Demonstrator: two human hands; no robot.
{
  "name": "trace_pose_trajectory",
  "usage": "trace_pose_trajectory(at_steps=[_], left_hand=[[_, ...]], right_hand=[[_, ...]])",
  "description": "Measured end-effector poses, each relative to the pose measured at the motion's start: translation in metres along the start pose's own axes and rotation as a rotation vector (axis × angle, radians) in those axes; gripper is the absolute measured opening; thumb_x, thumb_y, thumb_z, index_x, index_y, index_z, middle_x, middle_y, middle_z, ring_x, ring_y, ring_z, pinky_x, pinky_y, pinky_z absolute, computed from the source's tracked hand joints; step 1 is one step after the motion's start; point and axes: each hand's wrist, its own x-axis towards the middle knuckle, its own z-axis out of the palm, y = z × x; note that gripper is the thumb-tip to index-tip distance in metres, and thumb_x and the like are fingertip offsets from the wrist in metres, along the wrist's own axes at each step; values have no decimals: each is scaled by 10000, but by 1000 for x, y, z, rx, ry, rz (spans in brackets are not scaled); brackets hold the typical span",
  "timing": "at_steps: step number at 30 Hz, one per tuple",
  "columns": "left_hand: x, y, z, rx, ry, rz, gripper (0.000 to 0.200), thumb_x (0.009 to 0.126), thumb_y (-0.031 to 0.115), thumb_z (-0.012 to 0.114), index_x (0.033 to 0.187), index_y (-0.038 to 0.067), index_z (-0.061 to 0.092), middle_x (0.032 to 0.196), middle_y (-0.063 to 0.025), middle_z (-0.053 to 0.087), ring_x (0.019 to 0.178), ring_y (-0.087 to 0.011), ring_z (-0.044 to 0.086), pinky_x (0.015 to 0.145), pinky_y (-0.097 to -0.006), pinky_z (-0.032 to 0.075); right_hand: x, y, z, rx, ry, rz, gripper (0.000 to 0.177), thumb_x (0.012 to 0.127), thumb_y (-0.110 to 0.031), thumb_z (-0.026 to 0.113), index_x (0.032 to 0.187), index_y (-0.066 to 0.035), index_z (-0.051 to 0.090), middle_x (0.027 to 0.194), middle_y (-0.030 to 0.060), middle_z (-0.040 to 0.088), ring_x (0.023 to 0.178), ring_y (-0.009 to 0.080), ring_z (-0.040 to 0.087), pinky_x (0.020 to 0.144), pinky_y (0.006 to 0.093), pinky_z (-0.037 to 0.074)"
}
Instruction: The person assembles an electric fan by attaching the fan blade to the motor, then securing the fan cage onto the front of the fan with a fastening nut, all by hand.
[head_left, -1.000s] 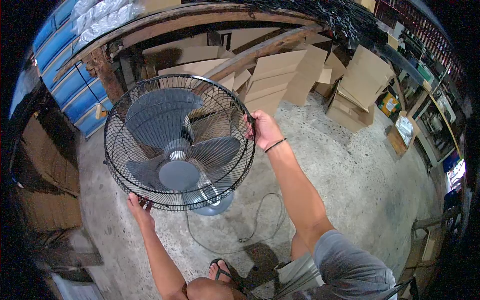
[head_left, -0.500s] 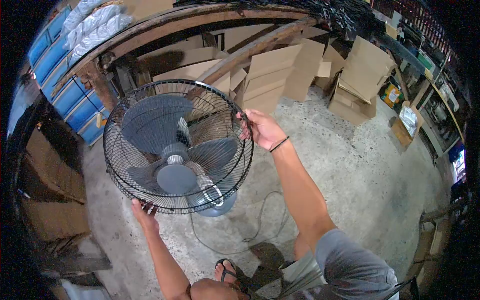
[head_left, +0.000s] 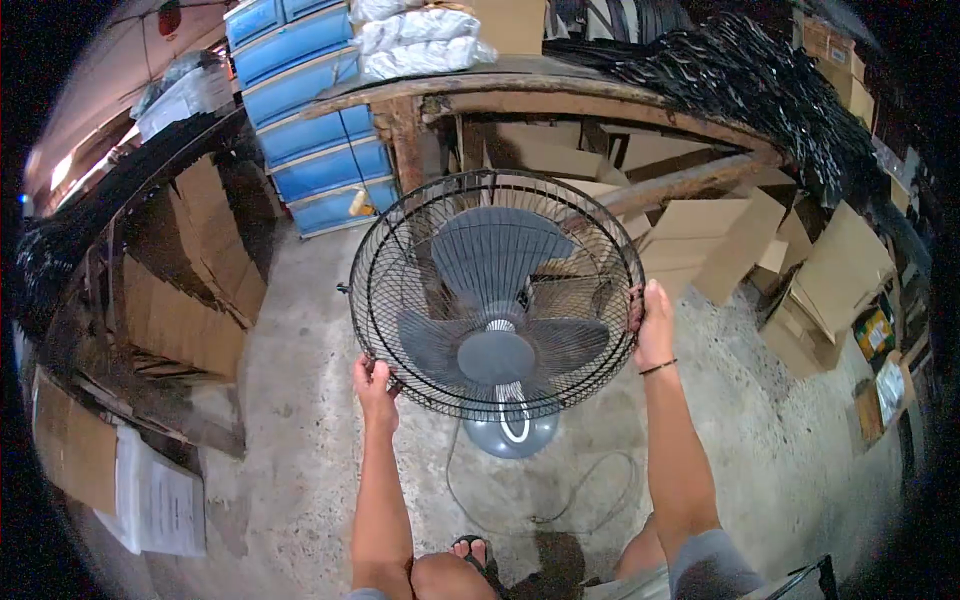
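In front of me stands an electric fan with grey blades point(head_left: 500, 255) inside a black wire guard point(head_left: 497, 178). Its round blue-grey base point(head_left: 512, 440) rests on the floor below. With fingers curled at the lower left rim, my left hand point(head_left: 377, 398) grips the fan guard. The right rim is gripped by my right hand point(head_left: 656, 328), its thumb outside and fingertips partly hidden by the wires. A grey round hub cap point(head_left: 496, 357) shows at the centre of the blades.
A power cord point(head_left: 540, 519) loops over the concrete floor near my foot point(head_left: 470, 548). Blue drawers point(head_left: 318, 130) stand behind left, beside a wooden bench point(head_left: 560, 90) with flattened cardboard point(head_left: 700, 235) under it. A white box point(head_left: 160, 495) sits at the left.
My view has turned left, so the fan now appears nearer the middle. The guard looks more level, and both hands are still on its rim.
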Motion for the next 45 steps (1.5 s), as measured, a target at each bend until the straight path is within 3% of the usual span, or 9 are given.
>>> trace_pose_trajectory(at_steps=[5, 10, 12, 13, 19, 22, 27, 34, 45], left_hand=[[-21, 18, -32, -34, -115, -197, 406, 917, 418, 526, 1175, 110, 467, 1006, -26, 560, 939, -145, 544, 780, -333, 461], [-48, 102, -29, 408, 120, 511, 351, 957, 350, 473, 1118, 40, 509, 1020, -42, 552, 959, -127, 528, 824, -273, 431], [-62, 118, 2, 501, 6, 641, 317, 967, 330, 460, 1046, 31, 528, 969, -34, 549, 894, -117, 515, 772, -269, 425], [-68, 121, 15, 588, -122, 776, 306, 976, 310, 446, 974, 21, 547, 918, -27, 545, 829, -107, 502, 721, -264, 419], [-87, 91, 20, 165, -175, 156, 420, 984, 359, 435, 682, 75, 502, 614, 19, 460, 562, -81, 417, 523, -239, 339], [-67, 104, 24, 175, -86, 138, 413, 981, 376, 442, 683, 95, 496, 576, 34, 427, 518, -66, 388, 481, -230, 313], [-18, 102, 30, 35, -96, -89, 429, 939, 472, 483, 698, 118, 489, 536, 39, 400, 452, -75, 348, 427, -244, 281], [31, 122, 54, 192, -104, 23, 383, 945, 390, 516, 684, 115, 465, 532, 38, 400, 435, -72, 348, 403, -241, 283], [81, 137, 70, 427, -39, 339, 402, 897, 331, 602, 623, 64, 479, 578, 19, 461, 519, -80, 413, 467, -258, 356]], right_hand=[[-5, -72, 9, -26, -58, -27, 270, 956, -328, 513, 849, -88, 573, 612, -83, 474, 503, 14, 402, 449, 186, 324], [-19, -130, 22, -582, -396, -104, 273, 952, -278, 505, 830, -54, 600, 664, -1, 564, 590, 122, 523, 550, 260, 412], [-29, -125, 54, -767, -740, -796, 279, 933, -259, 502, 811, -24, 589, 691, 111, 593, 633, 292, 572, 605, 365, 454], [-39, -132, 69, -834, -794, -668, 268, 925, -256, 501, 827, -22, 588, 716, 145, 584, 680, 345, 566, 622, 401, 452], [-44, -180, 111, -946, -968, -509, 220, 885, -242, 546, 873, -30, 605, 785, 169, 587, 795, 374, 573, 669, 435, 447], [-27, -201, 81, -1039, -474, -992, 230, 844, -177, 599, 1008, -17, 616, 1020, 153, 592, 956, 299, 560, 814, 363, 446], [0, -75, -91, -657, -253, -253, 517, 970, -370, 439, 1326, 4, 408, 1332, 125, 451, 1254, 239, 414, 1059, 337, 303], [-54, 29, -64, -170, -74, -106, 506, 964, -504, 373, 1238, -83, 431, 810, 4, 502, 648, 107, 523, 597, 269, 463], [-50, 65, -23, -95, 96, -15, 377, 982, -412, 366, 1153, -112, 517, 798, -23, 458, 674, 94, 492, 599, 261, 444]])
